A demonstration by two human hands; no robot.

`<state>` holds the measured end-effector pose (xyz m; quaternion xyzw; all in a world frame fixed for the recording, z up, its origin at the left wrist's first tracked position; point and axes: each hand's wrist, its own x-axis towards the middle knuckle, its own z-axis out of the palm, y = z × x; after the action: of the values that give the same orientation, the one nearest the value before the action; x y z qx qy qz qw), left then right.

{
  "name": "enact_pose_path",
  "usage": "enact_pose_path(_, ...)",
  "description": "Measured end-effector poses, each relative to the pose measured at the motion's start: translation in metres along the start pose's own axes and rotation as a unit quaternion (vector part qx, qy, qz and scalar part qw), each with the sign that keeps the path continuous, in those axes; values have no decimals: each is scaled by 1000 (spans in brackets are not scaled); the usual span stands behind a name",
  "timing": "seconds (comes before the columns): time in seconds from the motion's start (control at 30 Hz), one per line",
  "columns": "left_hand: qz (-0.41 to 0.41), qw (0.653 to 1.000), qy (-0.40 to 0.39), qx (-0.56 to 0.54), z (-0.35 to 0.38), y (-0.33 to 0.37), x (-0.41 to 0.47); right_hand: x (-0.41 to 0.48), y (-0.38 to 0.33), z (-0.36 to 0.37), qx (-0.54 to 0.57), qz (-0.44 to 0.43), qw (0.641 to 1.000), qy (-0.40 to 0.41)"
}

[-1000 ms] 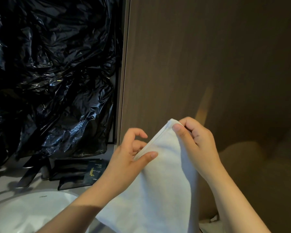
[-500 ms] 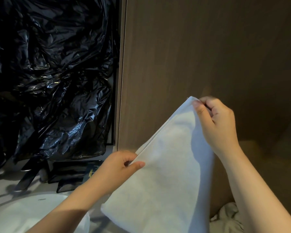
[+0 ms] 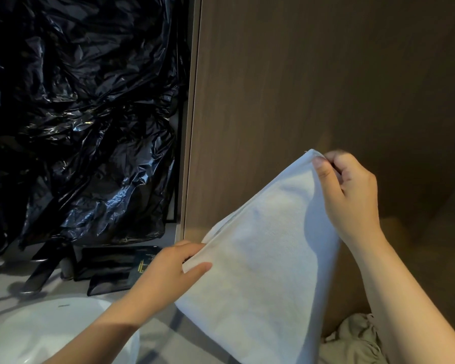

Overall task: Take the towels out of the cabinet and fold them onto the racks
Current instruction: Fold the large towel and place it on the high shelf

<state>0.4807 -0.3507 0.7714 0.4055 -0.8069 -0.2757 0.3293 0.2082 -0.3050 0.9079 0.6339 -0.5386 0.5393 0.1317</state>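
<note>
As the limp, light towel (image 3: 263,271) is held at five o'clock, its top corner is pinched by the right hand (image 3: 352,195), its edge by the left hand (image 3: 168,269); corners are judged best gripped.

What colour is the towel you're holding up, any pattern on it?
Plain white, no pattern visible; the towel shows only in the head view.

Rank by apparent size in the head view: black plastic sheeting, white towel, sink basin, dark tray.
1. black plastic sheeting
2. white towel (held near the camera)
3. sink basin (partly out of frame)
4. dark tray
</note>
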Motion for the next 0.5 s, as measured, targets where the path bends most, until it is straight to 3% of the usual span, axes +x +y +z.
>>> enact_pose_path(0.17,-44,992,25,-117,13,3,-9,-11,5,5,-19,-3,1000,-12)
enact_pose_path(0.27,-136,957,45,-251,12,6,-3,-13,7,5,-22,-1,1000,-13)
enact_pose_path(0.5,-172,949,65,-255,10,-6,7,-15,10,3,-24,-3,999,-24)
